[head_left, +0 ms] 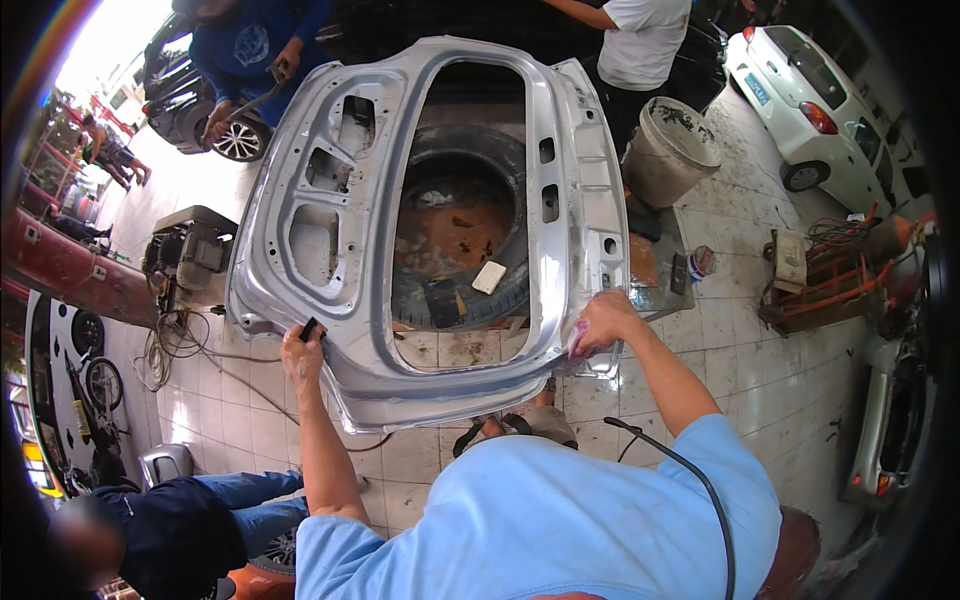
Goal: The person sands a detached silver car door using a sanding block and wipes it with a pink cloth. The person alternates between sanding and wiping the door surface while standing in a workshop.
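A bare silver car panel, shaped like a tailgate [378, 330], lies in front of me with its big window opening in the middle. Beneath it, a black tyre [470, 140] shows through that opening. My left hand [302, 356] is closed on a small flat black piece [310, 328] at the panel's near left edge. At the near right corner, my right hand [610, 322] presses a pinkish, see-through crumpled piece [578, 336] against the metal; its kind is unclear. Inside the tyre ring are a pale block [489, 278] and a dark piece [441, 302].
A person in blue [255, 60] holds a tool at the far left; another in white [645, 45] stands far right. A dirty bucket [672, 150], a small tin [702, 262] and an orange floor jack [830, 300] are right. Left are a motor [190, 255] and cables [165, 350].
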The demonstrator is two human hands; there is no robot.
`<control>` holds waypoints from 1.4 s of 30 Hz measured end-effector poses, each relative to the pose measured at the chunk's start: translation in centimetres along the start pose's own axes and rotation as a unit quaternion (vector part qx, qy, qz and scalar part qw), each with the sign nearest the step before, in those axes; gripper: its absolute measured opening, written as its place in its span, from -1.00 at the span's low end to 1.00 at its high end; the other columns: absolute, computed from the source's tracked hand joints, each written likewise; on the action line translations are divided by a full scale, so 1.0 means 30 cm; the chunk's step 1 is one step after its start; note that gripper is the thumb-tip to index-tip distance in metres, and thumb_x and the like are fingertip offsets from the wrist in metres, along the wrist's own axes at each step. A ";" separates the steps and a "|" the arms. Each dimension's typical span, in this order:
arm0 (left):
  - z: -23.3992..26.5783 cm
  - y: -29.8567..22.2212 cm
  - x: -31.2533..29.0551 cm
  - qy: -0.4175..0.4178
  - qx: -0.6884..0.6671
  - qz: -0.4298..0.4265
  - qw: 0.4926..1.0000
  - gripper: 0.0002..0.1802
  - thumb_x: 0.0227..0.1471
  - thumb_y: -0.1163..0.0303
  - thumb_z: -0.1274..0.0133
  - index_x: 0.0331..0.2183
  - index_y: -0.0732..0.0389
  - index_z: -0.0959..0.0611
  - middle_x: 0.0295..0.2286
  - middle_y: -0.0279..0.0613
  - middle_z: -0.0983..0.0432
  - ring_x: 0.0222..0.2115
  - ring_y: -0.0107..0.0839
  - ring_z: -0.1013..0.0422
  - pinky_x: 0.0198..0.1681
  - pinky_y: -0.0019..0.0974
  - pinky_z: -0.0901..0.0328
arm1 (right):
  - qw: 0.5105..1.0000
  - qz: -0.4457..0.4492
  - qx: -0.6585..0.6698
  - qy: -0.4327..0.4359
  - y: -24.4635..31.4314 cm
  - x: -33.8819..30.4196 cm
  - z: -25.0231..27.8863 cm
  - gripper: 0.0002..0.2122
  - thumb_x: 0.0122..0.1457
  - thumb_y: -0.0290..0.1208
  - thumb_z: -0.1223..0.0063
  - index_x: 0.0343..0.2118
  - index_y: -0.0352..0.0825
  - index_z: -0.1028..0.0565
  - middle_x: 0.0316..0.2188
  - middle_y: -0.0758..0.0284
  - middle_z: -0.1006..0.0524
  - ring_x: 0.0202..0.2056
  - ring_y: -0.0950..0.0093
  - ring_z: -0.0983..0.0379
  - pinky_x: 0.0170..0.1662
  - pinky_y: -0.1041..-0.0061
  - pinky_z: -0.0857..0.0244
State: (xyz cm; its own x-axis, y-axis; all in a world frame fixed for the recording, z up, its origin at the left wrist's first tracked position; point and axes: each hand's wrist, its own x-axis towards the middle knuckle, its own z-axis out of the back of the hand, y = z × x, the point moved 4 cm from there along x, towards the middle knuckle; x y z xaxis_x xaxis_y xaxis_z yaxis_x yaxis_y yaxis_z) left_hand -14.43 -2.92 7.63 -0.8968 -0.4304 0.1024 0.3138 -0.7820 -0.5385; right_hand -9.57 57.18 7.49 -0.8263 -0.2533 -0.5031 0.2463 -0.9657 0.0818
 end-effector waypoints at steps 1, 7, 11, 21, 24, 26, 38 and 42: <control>0.006 -0.011 0.003 -0.030 -0.015 -0.026 0.999 -0.62 0.00 0.15 -0.38 -0.27 0.28 -0.78 -0.32 0.13 -0.68 -0.23 0.12 -0.59 -0.14 0.02 -0.42 | 1.000 -0.001 0.002 0.003 -0.001 -0.001 -0.001 -0.35 -0.35 0.37 -0.42 -0.31 -0.10 -0.77 -0.31 0.17 -0.72 -0.17 0.17 -0.67 -0.05 0.22 -0.46; -0.033 0.013 0.002 -0.027 0.026 -0.014 0.999 -0.63 -0.04 0.15 -0.40 -0.31 0.27 -0.77 -0.31 0.11 -0.66 -0.22 0.15 -0.57 -0.13 0.04 -0.40 | 1.000 0.007 -0.027 0.008 -0.003 0.013 -0.010 -0.31 -0.35 0.42 -0.41 -0.35 -0.18 -0.77 -0.31 0.17 -0.73 -0.20 0.17 -0.69 -0.11 0.24 -0.50; -0.044 0.023 0.013 -0.069 0.005 -0.024 0.997 -0.63 -0.05 0.17 -0.43 -0.34 0.27 -0.72 -0.31 0.04 -0.63 -0.21 0.10 -0.53 -0.11 0.04 -0.39 | 1.000 0.006 -0.016 -0.005 -0.005 0.012 -0.019 -0.31 -0.35 0.41 -0.41 -0.35 -0.18 -0.77 -0.31 0.17 -0.73 -0.19 0.18 -0.69 -0.10 0.25 -0.50; -0.055 -0.012 -0.010 -0.041 0.026 -0.088 0.995 -0.65 0.00 0.22 -0.38 -0.32 0.26 -0.65 -0.30 0.04 -0.61 -0.22 0.11 -0.53 -0.13 0.05 -0.38 | 1.000 -0.008 -0.010 -0.009 0.003 -0.002 -0.013 -0.35 -0.34 0.37 -0.42 -0.27 -0.06 -0.78 -0.30 0.16 -0.72 -0.19 0.14 -0.67 -0.06 0.21 -0.47; -0.050 0.018 0.016 -0.106 0.000 -0.127 0.986 -0.62 0.01 0.18 -0.37 -0.29 0.27 -0.64 -0.29 0.05 -0.61 -0.21 0.12 -0.52 -0.14 0.06 -0.38 | 1.000 0.006 -0.002 -0.025 -0.001 -0.003 -0.011 -0.38 -0.35 0.39 -0.42 -0.31 -0.02 -0.78 -0.33 0.19 -0.72 -0.21 0.16 -0.67 -0.10 0.22 -0.49; -0.058 0.044 0.044 -0.128 -0.028 -0.153 0.980 -0.60 0.03 0.15 -0.36 -0.27 0.27 -0.64 -0.27 0.07 -0.61 -0.20 0.15 -0.51 -0.14 0.07 -0.37 | 1.000 0.000 0.002 -0.005 -0.010 -0.005 -0.021 -0.39 -0.37 0.42 -0.42 -0.35 0.02 -0.78 -0.36 0.22 -0.72 -0.24 0.18 -0.67 -0.13 0.23 -0.50; -0.035 -0.014 0.012 -0.084 -0.023 -0.158 0.984 -0.68 0.12 0.18 -0.29 -0.28 0.24 -0.65 -0.27 0.03 -0.56 -0.19 0.10 -0.48 -0.14 0.05 -0.37 | 1.000 -0.011 -0.017 0.014 0.001 -0.003 -0.012 -0.45 -0.31 0.36 -0.40 -0.45 -0.07 -0.75 -0.43 0.21 -0.71 -0.32 0.16 -0.67 -0.27 0.19 -0.48; -0.063 0.024 0.023 0.054 0.050 -0.045 0.996 -0.73 0.11 0.14 -0.27 -0.25 0.10 -0.67 -0.22 -0.13 -0.57 -0.18 0.06 -0.53 -0.17 0.05 -0.41 | 1.000 0.005 -0.017 0.026 0.024 0.011 0.008 -0.43 -0.35 0.38 -0.42 -0.54 -0.10 -0.73 -0.54 0.22 -0.67 -0.42 0.17 -0.66 -0.30 0.20 -0.50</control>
State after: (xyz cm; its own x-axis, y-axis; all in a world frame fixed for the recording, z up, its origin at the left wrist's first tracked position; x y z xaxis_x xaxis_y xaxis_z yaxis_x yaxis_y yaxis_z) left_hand -15.43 -2.93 5.73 -0.9493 -0.3098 0.0536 0.2552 -0.8587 -0.4443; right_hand -9.79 56.41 7.59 -0.7968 -0.2581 -0.5463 0.2718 -0.9606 0.0574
